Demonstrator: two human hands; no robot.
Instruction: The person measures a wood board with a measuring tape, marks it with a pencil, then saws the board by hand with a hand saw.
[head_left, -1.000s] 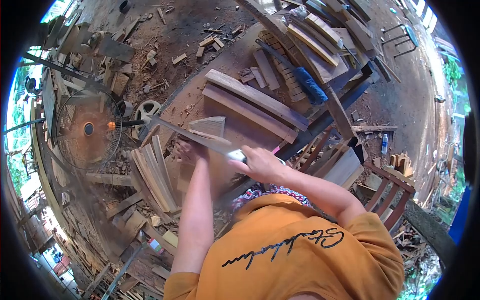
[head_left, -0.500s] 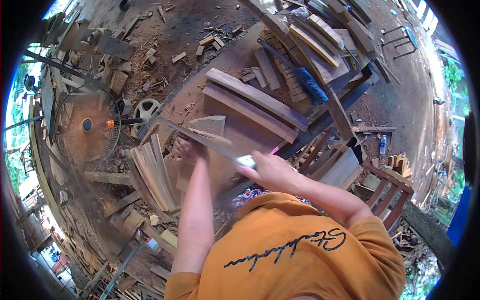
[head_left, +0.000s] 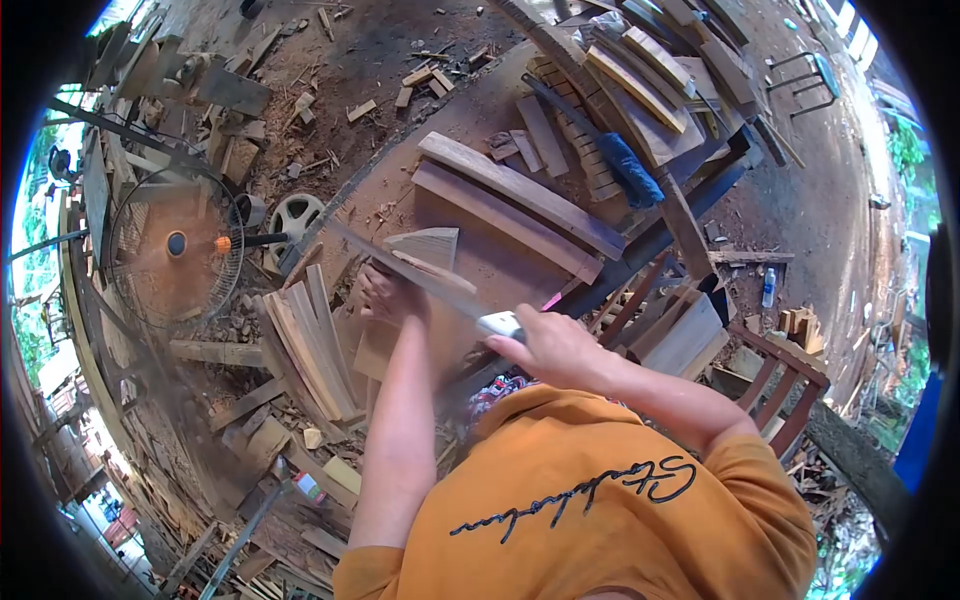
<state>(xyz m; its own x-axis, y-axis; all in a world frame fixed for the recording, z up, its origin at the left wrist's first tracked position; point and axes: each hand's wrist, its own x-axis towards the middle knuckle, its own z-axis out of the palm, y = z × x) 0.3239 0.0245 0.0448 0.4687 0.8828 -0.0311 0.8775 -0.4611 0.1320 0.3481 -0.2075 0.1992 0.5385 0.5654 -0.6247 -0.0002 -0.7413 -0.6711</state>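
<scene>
My right hand [head_left: 550, 342] is wrapped round the pale handle [head_left: 501, 325] of a handsaw. The saw's blade [head_left: 410, 272] runs up and left from it, past my left hand [head_left: 388, 296]. My left hand's fingers are bent on a piece of wood just below the blade; how much of it they grip is hidden. A pale wood piece with a curved edge [head_left: 428, 245] lies beyond the blade. Two long planks [head_left: 510, 210] rest side by side on the work surface, farther off.
A round fan [head_left: 175, 245] stands at the left. Upright boards [head_left: 310, 345] lean below my left hand. A blue-wrapped tool [head_left: 628, 172] and stacked timber [head_left: 640, 85] are at the upper right. A slatted wooden frame [head_left: 780, 390] stands at the right.
My right hand and the saw have shifted slightly right and down. The whole scene has also moved a little to the right in view. Both hands keep their hold.
</scene>
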